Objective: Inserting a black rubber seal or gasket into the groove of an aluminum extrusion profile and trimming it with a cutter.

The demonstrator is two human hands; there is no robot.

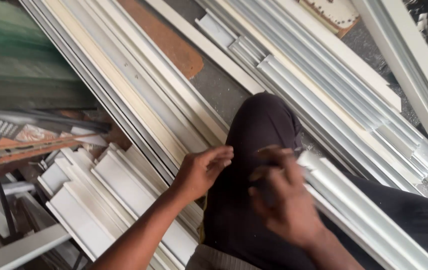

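Observation:
My left hand (201, 170) hovers over my bent knee in dark trousers (259, 125), fingers loosely curled with nothing visibly in them. My right hand (281, 197) is blurred with motion just to its right, above my thigh; whether it holds anything cannot be told. A long white metal profile (354, 205) lies across my lap beside the right hand, its near end touching that hand's fingers. Long white and cream profiles (139, 95) run diagonally past the left hand.
Short white profile offcuts (99, 195) are stacked at lower left. More silvery profiles (324, 95) lie diagonally at upper right over a grey gritty floor (219, 90). A brown board (169, 42) lies at the top. Green sheeting (14, 55) and clutter fill the left.

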